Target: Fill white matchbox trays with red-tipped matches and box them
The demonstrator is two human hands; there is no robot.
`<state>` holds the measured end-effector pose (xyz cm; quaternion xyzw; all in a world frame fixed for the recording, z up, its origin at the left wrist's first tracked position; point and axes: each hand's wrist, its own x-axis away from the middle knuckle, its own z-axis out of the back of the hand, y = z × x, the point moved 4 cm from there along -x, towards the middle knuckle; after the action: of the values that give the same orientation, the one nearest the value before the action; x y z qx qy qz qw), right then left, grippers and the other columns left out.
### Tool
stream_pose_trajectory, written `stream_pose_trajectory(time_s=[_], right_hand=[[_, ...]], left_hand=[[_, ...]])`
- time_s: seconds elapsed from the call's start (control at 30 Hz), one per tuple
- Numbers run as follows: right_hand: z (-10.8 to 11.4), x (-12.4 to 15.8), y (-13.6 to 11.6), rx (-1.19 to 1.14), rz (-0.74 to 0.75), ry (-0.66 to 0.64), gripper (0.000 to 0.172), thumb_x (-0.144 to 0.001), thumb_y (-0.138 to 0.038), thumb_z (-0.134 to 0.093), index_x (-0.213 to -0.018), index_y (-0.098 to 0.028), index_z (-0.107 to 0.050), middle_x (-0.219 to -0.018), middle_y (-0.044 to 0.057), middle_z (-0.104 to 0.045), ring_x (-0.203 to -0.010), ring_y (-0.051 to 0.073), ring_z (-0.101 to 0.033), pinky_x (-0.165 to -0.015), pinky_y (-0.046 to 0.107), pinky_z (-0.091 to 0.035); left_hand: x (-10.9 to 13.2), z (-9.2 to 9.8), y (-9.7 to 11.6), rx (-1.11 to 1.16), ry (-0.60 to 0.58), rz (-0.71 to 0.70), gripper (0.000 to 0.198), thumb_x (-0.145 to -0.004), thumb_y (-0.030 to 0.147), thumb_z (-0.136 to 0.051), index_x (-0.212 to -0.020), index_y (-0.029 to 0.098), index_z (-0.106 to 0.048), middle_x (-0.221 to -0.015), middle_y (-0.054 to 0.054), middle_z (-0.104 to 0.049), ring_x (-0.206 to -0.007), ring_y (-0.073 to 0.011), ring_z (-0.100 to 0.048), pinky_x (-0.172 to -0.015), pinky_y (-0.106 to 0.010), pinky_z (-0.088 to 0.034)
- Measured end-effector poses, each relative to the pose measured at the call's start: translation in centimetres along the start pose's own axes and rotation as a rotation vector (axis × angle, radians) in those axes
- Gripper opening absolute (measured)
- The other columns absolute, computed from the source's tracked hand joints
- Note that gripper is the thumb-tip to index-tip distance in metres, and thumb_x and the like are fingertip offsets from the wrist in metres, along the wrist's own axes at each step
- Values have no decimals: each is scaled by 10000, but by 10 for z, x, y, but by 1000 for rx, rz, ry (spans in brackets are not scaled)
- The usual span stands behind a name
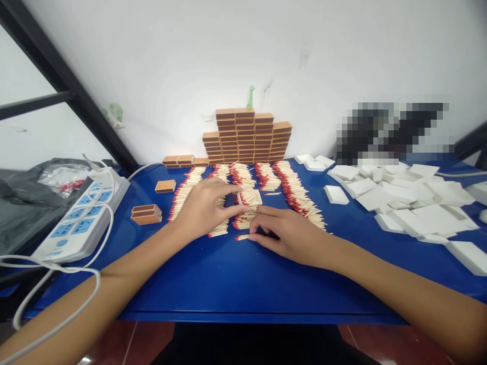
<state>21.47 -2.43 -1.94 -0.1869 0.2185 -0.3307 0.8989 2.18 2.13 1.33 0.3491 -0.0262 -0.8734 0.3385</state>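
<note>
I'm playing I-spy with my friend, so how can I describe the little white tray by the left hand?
On the blue table, find the rows of red-tipped matches. There, the left hand holds a small white tray. Unlike the loose trays heaped at the right, it's gripped and has matches inside.

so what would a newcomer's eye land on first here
Probably the stepped stack of matchboxes by the wall, behind rows of red-tipped matches on the blue table. Then the heap of white trays at the right, and, mid-table, the left hand holding a filled tray, the right hand at a few more matches.
</note>
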Motion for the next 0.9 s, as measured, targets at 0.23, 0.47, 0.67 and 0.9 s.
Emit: stream_pose_trajectory(time_s=[0.23, 0.47, 0.67, 0.9], right_hand=[[0, 1, 0, 10, -15, -37, 117, -1036, -262, -593, -994, -207, -687, -972, 26, -659, -728, 136, -594, -675, 283, -440], [0, 1, 2, 6, -76, -101, 126, -1047, -283, -584, -971, -206, -649, -984, 31, -668, -783, 159, -629, -707, 296, -455], [6, 2, 0, -8, -105, -162, 178, -1079, -310, -515, -973, -210, -617, -1042, 52, -663, -824, 181, -644, -730, 313, -472], [42, 1, 13, 107, -101, 196, 120, -1052, -290, -561, -959, -220, -591, -887, 31, -614, -755, 178, -572, -662, 295, -403]], left_hand=[[0, 0, 1, -25, 24, -30, 403, -849, 528, -812, -1065, 188, -795, -943, -76, -811, -869, -238, -735, -791, -360, -542], [0, 0, 0, -23, 1, -22, 403, -842, 511, -826, -1083, 189, -796, -931, -80, -806, -869, -243, -733, -789, -361, -542], [1, -1, -1, -15, -10, -26, 405, -831, 487, -843, -1089, 178, -795, -924, -86, -800, -864, -241, -731, -798, -360, -550], [1, -6, 4, 40, -83, -48, 404, -816, 476, -858, -1087, 184, -794, -878, -66, -786, -798, -210, -715, -745, -324, -536]])
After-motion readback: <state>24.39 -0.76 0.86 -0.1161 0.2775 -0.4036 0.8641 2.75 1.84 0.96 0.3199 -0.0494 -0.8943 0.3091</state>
